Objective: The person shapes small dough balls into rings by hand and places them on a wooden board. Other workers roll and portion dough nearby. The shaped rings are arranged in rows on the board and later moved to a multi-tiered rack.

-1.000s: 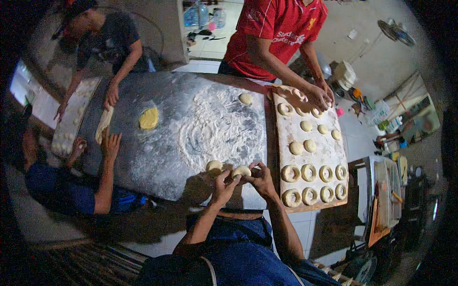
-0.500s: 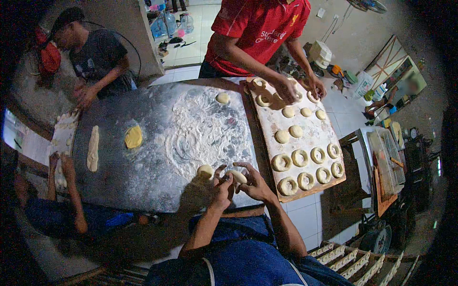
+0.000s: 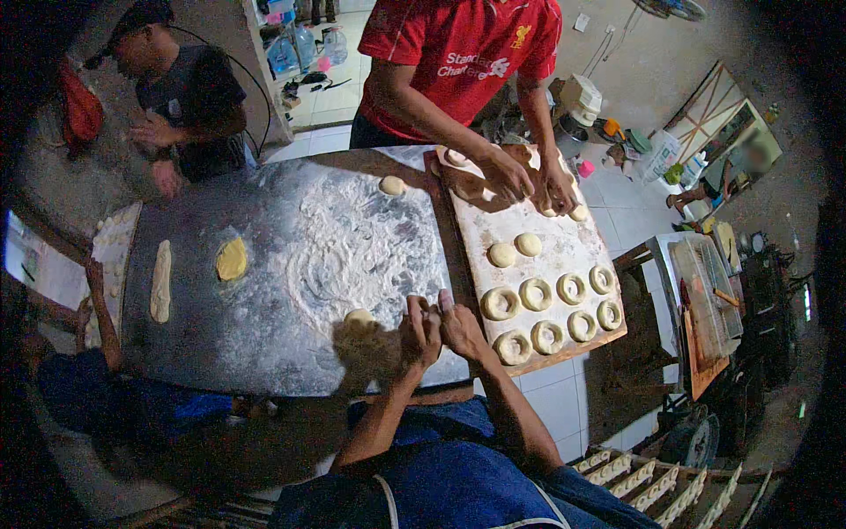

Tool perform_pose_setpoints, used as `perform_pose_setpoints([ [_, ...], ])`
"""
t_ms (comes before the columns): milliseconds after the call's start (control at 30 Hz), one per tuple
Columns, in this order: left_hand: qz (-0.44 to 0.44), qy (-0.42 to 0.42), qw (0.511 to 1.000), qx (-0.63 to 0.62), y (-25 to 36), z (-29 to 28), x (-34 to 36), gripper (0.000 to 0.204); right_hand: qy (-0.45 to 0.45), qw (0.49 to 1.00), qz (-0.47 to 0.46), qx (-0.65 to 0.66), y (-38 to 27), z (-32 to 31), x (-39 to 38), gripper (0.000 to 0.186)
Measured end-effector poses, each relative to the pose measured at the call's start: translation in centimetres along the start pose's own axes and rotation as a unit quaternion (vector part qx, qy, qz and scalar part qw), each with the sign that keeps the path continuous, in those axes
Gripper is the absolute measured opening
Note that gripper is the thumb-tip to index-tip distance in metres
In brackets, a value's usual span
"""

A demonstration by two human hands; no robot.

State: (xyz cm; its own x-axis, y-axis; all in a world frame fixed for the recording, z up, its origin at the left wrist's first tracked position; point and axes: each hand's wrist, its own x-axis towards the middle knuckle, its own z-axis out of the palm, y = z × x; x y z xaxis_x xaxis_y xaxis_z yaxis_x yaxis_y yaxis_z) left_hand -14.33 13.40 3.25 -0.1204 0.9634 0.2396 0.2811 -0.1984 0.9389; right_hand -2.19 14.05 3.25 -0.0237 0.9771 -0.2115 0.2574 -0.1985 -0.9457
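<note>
My left hand [image 3: 421, 331] and my right hand [image 3: 460, 328] are closed together round a dough piece, now mostly hidden by their fingers, over the near right edge of the floured metal worktop [image 3: 189, 357]. Just left of them lies a dough ball [image 3: 359, 319]. Loose flour [image 3: 322, 264] is spread beyond it. To the right, a wooden board [image 3: 573, 247] bears several dough rings [image 3: 500, 303] and dough balls [image 3: 501, 254]. A dough strip [image 3: 160, 280] and a yellow slab [image 3: 231, 260] rest on the worktop's left half.
A co-worker in red [image 3: 458, 62] handles dough at the board's far end; another in dark clothes [image 3: 189, 106] stands far left. A third person's arms [image 3: 104, 326] reach a side board [image 3: 122, 227]. A cart [image 3: 701, 300] is at right, racked dough rings [image 3: 630, 485] at lower right.
My hands have drawn closer together, hiding the held dough. The red-shirted co-worker's hands have shifted over the board. The dark-clothed co-worker has let go of the strip and raised a hand.
</note>
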Motion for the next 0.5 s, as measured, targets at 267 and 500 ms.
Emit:
perform_pose_setpoints([
  [267, -0.086, -0.042, 0.989, -0.117, -3.4, 6.1, 0.6, 0.025, 0.061, 0.996, -0.014, -0.064, 1.7, -3.8, 1.0, 0.078],
  [500, -0.110, 0.022, 0.988, -0.107, 1.5, 11.7, 2.0, 0.046, 0.054, 0.995, -0.025, -0.080, 0.6, -9.7, 1.1, 0.083],
])
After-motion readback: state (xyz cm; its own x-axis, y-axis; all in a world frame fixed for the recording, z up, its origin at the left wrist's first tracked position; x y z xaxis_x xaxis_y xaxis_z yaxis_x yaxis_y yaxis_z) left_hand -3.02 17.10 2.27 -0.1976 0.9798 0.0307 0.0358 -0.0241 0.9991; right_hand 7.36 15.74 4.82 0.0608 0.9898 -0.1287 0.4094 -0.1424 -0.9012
